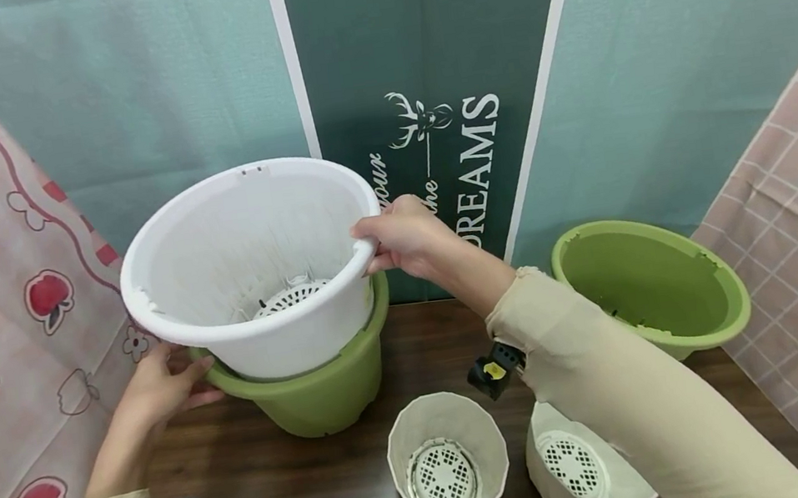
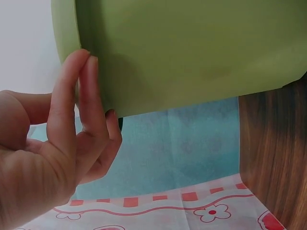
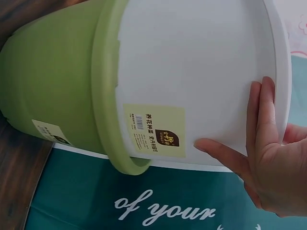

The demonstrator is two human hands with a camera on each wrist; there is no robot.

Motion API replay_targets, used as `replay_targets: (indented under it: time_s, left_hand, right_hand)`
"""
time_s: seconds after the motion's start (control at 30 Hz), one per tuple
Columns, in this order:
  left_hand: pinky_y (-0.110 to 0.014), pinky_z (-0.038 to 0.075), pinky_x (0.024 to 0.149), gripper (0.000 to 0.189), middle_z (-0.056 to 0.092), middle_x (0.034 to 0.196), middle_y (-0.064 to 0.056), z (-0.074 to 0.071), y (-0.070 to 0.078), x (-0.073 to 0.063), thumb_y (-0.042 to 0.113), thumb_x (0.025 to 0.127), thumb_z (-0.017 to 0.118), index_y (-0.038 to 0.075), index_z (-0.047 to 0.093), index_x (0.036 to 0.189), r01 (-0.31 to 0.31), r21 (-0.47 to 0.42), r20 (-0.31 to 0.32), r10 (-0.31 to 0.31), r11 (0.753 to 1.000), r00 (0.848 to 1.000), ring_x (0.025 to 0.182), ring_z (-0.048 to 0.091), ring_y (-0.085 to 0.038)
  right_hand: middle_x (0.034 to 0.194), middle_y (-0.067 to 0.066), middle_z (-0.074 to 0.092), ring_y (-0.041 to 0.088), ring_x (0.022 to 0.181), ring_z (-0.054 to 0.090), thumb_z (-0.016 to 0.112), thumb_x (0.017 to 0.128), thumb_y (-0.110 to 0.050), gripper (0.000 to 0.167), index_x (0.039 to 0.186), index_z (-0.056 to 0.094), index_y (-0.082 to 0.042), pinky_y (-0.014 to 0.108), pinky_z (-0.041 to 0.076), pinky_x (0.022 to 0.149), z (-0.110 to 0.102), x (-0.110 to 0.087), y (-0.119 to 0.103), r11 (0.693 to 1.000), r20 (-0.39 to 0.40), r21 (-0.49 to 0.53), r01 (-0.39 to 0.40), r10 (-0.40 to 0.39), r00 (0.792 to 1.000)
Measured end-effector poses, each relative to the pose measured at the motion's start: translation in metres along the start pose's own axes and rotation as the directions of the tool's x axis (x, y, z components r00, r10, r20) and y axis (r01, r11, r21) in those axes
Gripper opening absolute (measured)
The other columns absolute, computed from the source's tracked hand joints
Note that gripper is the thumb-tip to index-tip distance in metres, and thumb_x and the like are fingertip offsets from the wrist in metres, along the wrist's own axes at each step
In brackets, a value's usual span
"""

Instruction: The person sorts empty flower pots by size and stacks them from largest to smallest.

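Observation:
A white oval flowerpot [image 1: 289, 331] sits tilted partway inside a green flowerpot [image 1: 327, 393] at the left of the head view. My right hand [image 1: 408, 235] grips the white pot's rim on its right side. In the right wrist view, the fingers of that hand [image 3: 273, 163] lie under the rim, near a printed label [image 3: 156, 132]. On the left, my left hand [image 1: 160, 386] pinches the green pot's rim. The left wrist view shows that hand's fingertips [image 2: 88, 57] touching the green rim from below.
Another green flowerpot [image 1: 648, 275] stands at the right on the dark wooden table [image 1: 271, 484]. Two small off-white pots [image 1: 485, 440] with slotted bottoms are at the front, one partly behind my right sleeve. Printed cloths [image 1: 210, 80] hang behind and at the sides.

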State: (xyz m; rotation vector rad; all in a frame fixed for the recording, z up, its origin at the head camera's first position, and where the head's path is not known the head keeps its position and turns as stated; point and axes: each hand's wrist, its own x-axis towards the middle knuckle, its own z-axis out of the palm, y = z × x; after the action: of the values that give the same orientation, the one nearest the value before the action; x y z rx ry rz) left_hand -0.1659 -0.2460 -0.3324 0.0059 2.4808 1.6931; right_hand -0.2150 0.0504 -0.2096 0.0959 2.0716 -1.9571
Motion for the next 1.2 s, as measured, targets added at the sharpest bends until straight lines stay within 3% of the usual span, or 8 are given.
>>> replay_targets:
  time_s: [0.23, 0.43, 0.77, 1.2]
  left_hand:
    - [-0.033, 0.061, 0.067, 0.046, 0.038, 0.108, -0.033, 0.001, -0.001, 0.0, -0.002, 0.095, 0.039, -0.017, 0.013, 0.131, -0.001, 0.001, 0.002, 0.001, 1.0, 1.0, 0.069, 0.062, -0.016]
    - [-0.034, 0.061, 0.069, 0.05, 0.035, 0.116, -0.037, 0.002, -0.001, -0.001, -0.001, 0.095, 0.038, -0.013, 0.011, 0.136, -0.012, -0.002, 0.005, 0.012, 1.0, 1.0, 0.072, 0.062, -0.017]
    - [-0.034, 0.061, 0.069, 0.049, 0.038, 0.115, -0.035, 0.002, -0.002, 0.0, 0.005, 0.097, 0.039, -0.014, 0.014, 0.135, -0.003, 0.004, 0.004, 0.003, 1.0, 1.0, 0.071, 0.062, -0.016]
    - [-0.033, 0.06, 0.07, 0.05, 0.04, 0.11, -0.03, 0.003, -0.002, 0.001, 0.006, 0.097, 0.038, -0.016, 0.013, 0.135, 0.004, 0.003, 0.004, -0.004, 1.0, 1.0, 0.072, 0.062, -0.015]
  right_hand:
    - [0.085, 0.023, 0.062, 0.019, 0.06, 0.063, 0.054, 0.089, -0.001, 0.027, 0.111, 0.053, 0.015, 0.025, 0.059, 0.051, 0.0, 0.004, 0.011, 0.999, 0.002, -0.023, -0.024, 0.024, 1.0]
    - [0.085, 0.022, 0.063, 0.02, 0.059, 0.063, 0.055, 0.089, -0.002, 0.027, 0.112, 0.053, 0.012, 0.024, 0.059, 0.051, 0.0, 0.006, 0.019, 0.999, 0.0, -0.047, -0.026, 0.026, 1.0]
    - [0.097, 0.029, 0.061, 0.02, 0.06, 0.064, 0.054, 0.09, -0.001, 0.028, 0.114, 0.05, 0.012, 0.025, 0.06, 0.054, -0.002, 0.011, 0.034, 0.998, 0.015, -0.061, -0.027, 0.028, 0.999]
    - [0.098, 0.028, 0.06, 0.017, 0.053, 0.061, 0.056, 0.088, -0.001, 0.029, 0.114, 0.051, 0.012, 0.026, 0.06, 0.053, -0.004, 0.022, 0.053, 0.993, 0.009, -0.088, -0.081, 0.082, 0.997]
